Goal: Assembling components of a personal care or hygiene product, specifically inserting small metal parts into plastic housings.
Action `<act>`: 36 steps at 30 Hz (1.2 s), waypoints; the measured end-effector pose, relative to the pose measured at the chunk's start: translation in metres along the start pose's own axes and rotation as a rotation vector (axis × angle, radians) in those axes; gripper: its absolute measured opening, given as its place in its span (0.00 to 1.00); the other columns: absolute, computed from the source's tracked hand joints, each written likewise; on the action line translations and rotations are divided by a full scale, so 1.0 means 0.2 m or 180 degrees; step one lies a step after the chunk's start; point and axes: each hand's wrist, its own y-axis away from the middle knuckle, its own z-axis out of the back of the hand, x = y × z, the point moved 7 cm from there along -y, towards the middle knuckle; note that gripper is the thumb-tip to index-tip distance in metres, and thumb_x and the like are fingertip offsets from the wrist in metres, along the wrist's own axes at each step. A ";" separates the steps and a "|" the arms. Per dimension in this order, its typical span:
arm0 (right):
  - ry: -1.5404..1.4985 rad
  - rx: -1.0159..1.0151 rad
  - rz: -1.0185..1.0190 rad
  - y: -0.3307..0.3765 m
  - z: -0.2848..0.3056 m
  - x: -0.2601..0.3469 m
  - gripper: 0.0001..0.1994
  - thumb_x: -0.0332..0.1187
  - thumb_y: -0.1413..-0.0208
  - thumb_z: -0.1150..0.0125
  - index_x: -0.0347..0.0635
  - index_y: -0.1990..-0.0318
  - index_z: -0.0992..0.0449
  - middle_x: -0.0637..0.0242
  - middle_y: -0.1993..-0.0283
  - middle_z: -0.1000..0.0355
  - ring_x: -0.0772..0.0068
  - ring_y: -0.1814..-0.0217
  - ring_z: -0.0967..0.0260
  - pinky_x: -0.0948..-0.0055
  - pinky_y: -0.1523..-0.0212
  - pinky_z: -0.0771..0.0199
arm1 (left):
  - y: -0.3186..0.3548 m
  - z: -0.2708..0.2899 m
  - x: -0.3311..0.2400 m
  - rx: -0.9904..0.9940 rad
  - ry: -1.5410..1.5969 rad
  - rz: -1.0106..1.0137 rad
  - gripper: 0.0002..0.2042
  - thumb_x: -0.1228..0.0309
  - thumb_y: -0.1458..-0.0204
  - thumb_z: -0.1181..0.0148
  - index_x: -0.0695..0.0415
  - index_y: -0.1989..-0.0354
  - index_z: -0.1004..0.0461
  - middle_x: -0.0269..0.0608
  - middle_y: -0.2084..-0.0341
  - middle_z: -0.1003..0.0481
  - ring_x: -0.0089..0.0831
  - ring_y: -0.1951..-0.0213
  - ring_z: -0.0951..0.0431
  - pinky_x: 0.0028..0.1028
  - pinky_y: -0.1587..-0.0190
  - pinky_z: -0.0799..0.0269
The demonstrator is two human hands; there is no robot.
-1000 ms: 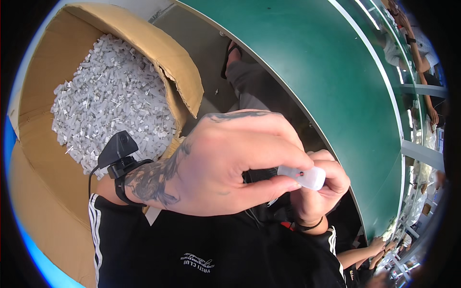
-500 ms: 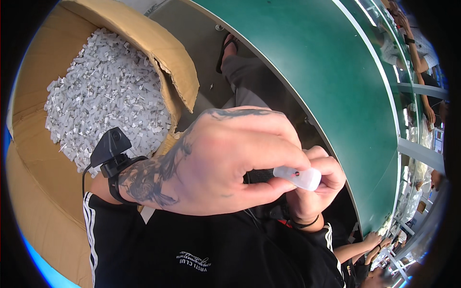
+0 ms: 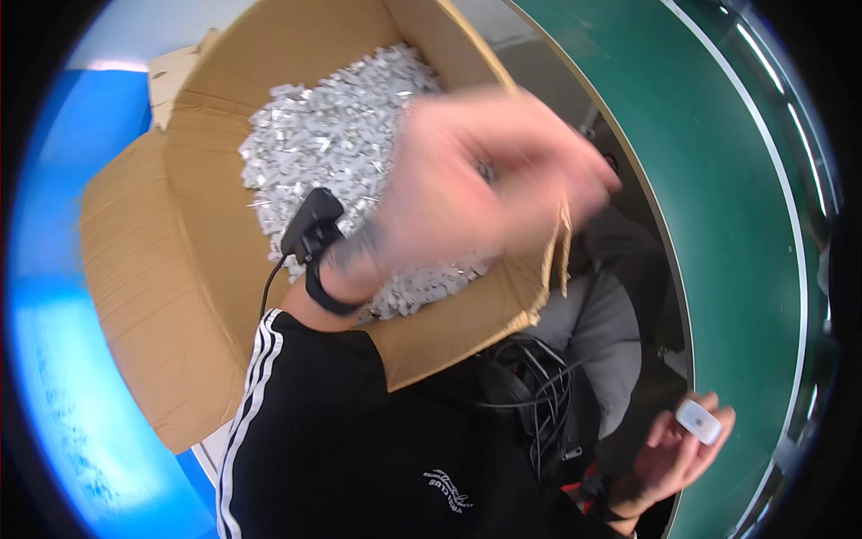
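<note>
The right hand (image 3: 672,454) holds one white plastic piece (image 3: 699,422) by the green desk's (image 3: 729,234) edge. The left hand (image 3: 476,175), by the cardboard box (image 3: 211,171), is too blurry to tell if it's gripping. The work seems part done: this piece isn't put down yet, and lots of small white pieces (image 3: 305,148) fill the box.
</note>
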 end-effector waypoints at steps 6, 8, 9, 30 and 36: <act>0.0410 -0.0427 0.0035 -0.10 0.76 0.06 0.18 0.26 0.39 0.50 0.31 0.43 0.39 0.58 0.49 0.35 0.78 0.60 0.39 0.81 0.62 0.37 | 0.38 1.04 1.17 -0.1064 -0.2613 0.1761 0.10 0.70 0.51 0.36 0.61 0.62 0.20 0.43 0.68 0.19 0.25 0.68 0.21 0.26 0.62 0.26; 0.0335 -0.0717 0.0065 -0.19 0.56 0.21 0.07 0.28 0.43 0.47 0.34 0.60 0.28 0.59 0.66 0.30 0.74 0.72 0.38 0.78 0.77 0.39 | 0.46 0.96 1.45 -0.0593 -0.2680 0.1999 0.10 0.69 0.53 0.36 0.58 0.63 0.20 0.43 0.66 0.20 0.29 0.69 0.20 0.29 0.61 0.26; 0.0229 -0.0840 0.0145 -0.22 0.54 0.27 0.07 0.28 0.43 0.47 0.35 0.60 0.29 0.60 0.67 0.30 0.76 0.74 0.40 0.80 0.79 0.42 | 0.48 0.90 1.54 -0.0499 -0.2744 0.1948 0.09 0.70 0.53 0.37 0.57 0.63 0.20 0.42 0.66 0.20 0.31 0.69 0.20 0.30 0.60 0.26; 0.1514 -0.1123 -0.1165 -1.34 2.58 0.15 0.21 0.39 0.37 0.49 0.47 0.38 0.38 0.69 0.48 0.34 0.79 0.50 0.36 0.77 0.51 0.38 | 0.57 0.61 1.71 0.0223 -0.3166 0.2322 0.17 0.72 0.56 0.39 0.54 0.55 0.30 0.46 0.54 0.28 0.46 0.50 0.29 0.38 0.50 0.30; 0.2222 -0.1571 -0.0585 -1.00 2.23 0.17 0.25 0.43 0.37 0.50 0.52 0.34 0.42 0.62 0.37 0.38 0.69 0.38 0.38 0.68 0.40 0.42 | 0.53 0.56 1.74 0.0129 -0.2814 0.1612 0.18 0.71 0.55 0.42 0.52 0.53 0.29 0.48 0.53 0.28 0.49 0.47 0.30 0.39 0.45 0.33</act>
